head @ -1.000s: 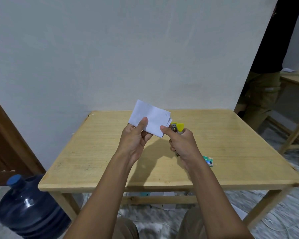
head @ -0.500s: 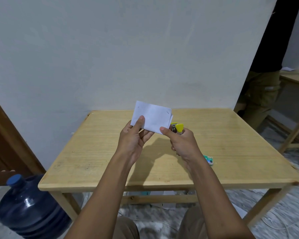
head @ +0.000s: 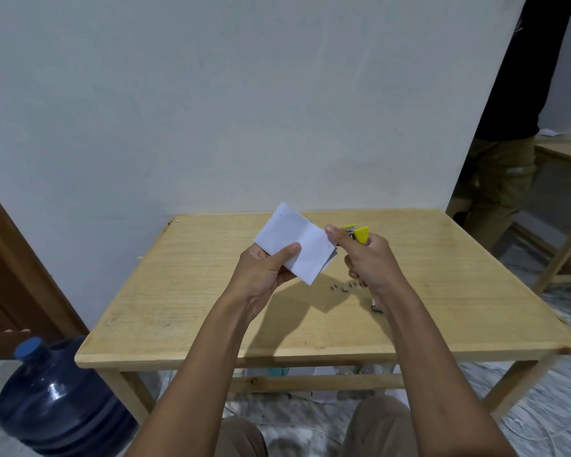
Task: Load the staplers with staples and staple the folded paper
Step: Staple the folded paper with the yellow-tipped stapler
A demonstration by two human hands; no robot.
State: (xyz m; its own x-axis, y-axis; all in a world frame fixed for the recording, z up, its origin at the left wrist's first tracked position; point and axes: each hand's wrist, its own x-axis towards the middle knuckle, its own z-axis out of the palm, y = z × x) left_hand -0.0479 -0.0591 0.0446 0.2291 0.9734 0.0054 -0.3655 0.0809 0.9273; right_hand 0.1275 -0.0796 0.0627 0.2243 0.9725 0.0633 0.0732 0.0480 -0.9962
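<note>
Up over the table (head: pixel 178 291), pinching the folded paper (head: pixel 297 240) with left hand (head: pixel 264 275), clutching the yellow stapler (head: pixel 360 234) in right hand (head: pixel 373 262), just beside the paper's edge. Loose staples (head: pixel 343 287) lying underneath.

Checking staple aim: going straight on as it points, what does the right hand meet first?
Probably the folded paper, just beyond the right hand and its yellow stapler; depth unclear.
</note>
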